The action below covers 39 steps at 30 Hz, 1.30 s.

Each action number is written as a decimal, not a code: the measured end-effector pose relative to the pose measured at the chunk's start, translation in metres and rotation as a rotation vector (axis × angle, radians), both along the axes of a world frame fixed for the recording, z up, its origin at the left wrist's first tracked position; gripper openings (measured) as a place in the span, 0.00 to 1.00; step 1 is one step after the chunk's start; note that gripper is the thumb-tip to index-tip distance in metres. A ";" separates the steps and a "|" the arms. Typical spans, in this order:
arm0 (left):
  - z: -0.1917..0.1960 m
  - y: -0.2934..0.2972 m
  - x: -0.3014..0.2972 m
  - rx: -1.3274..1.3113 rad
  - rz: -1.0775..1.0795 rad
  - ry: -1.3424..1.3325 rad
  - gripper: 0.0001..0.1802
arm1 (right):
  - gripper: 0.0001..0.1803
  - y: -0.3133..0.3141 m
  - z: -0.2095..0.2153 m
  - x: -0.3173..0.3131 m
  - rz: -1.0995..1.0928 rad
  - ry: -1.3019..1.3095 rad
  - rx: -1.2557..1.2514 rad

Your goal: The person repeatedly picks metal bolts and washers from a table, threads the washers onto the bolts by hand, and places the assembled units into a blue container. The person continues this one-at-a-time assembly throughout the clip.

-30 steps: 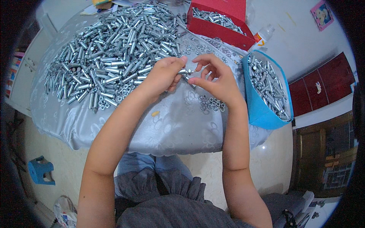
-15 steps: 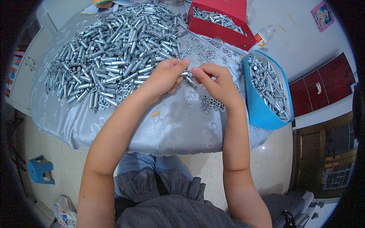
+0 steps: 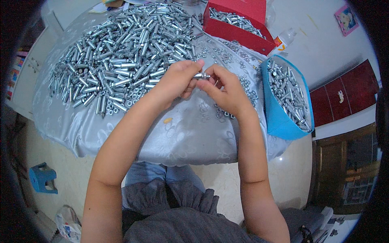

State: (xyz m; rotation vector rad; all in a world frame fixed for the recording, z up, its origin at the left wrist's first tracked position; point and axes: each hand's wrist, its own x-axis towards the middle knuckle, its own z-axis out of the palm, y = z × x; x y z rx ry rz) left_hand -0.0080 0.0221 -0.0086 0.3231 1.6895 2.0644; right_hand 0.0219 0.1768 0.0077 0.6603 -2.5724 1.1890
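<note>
My left hand [image 3: 178,81] is closed around a silver sleeve anchor bolt [image 3: 199,75], whose end with a nut [image 3: 205,75] sticks out to the right past my thumb. At that end, the fingers of my right hand [image 3: 227,91] are curled about the nut and thread; their exact contact is partly hidden. Left of my hands spreads a big heap of similar anchor bolts [image 3: 121,44]. Loose nuts [image 3: 133,97] lie at its near edge, and more small nuts and washers [image 3: 247,87] lie beside and behind my right hand.
A silver-grey cloth [image 3: 190,141] covers the table. On the right stand a blue fabric bin [image 3: 289,131] of bolts and, farther back, a red box [image 3: 239,39] of bolts. A bottle [image 3: 285,38] is beside the box. A blue stool [image 3: 42,178] stands on the floor at left.
My right hand has shifted slightly left and its fingers have curled differently at the bolt's end. A second bolt seen below the held one is now out of sight.
</note>
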 end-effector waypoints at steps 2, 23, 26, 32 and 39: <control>-0.001 -0.001 -0.002 0.025 -0.014 -0.036 0.18 | 0.15 -0.001 -0.001 0.001 0.013 0.007 -0.013; 0.001 0.000 0.012 -0.244 0.317 0.852 0.11 | 0.16 -0.007 -0.009 -0.004 0.253 -0.650 -0.797; -0.003 0.005 0.014 -0.198 0.246 0.790 0.12 | 0.17 -0.014 -0.005 -0.003 0.109 -0.615 -0.868; -0.012 0.013 0.012 -0.197 0.132 0.589 0.12 | 0.19 -0.006 -0.001 -0.008 -0.032 -0.477 -1.072; 0.003 0.005 0.025 -0.497 -0.994 0.246 0.19 | 0.20 0.020 0.007 -0.012 -0.020 -0.430 -1.297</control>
